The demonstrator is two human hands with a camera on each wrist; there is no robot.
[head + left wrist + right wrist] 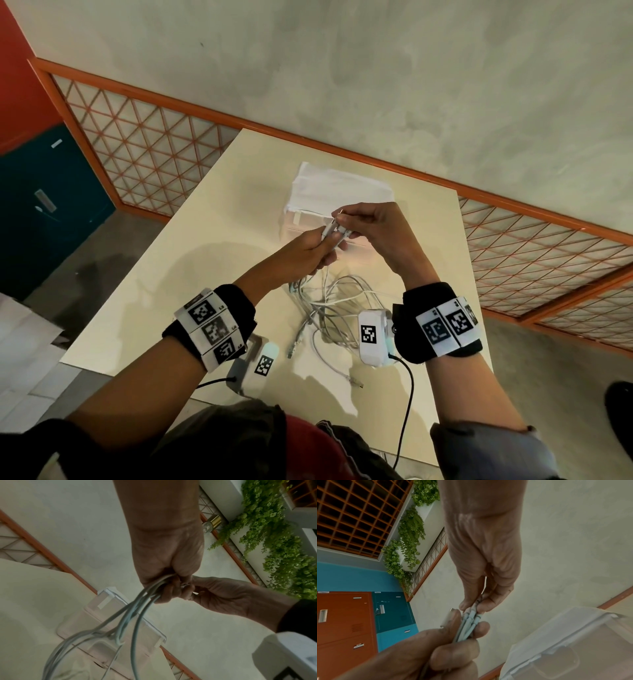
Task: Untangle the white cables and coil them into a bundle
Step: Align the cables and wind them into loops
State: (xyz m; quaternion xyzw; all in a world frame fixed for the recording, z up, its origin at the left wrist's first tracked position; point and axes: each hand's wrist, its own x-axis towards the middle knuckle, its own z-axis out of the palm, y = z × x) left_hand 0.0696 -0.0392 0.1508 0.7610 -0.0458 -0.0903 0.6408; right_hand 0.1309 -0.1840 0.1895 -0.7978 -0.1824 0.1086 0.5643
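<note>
The cables lie mostly as a loose tangle on the worktop, between the two forearms, with several loops crossing and a few free plug ends trailing toward the near edge. From that heap a handful of strands rises to the hands, which meet above the far side of the tangle. There the plugs of several cables are gathered side by side, their long axes roughly parallel and pointing up and away from the person.

The left hand is closed in a fist round the strands just below the plugs; the left wrist view shows the cables running out of the bottom of the fist and down toward the worktop. The right hand pinches the plug tips from the other side, thumb and fingers closed on them, the rest of the hand curled above. In the right wrist view the plugs sit between the two hands, the left hand below and the right above.

So the ends look collected while the lengths below are not yet sorted. The slack hangs down and toward the person from the grip, so pulling strands clear would likely mean drawing along that downward line, with the left hand nearer the tangle.

Beyond the hands lie a clear lidded box and a white cloth.
</note>
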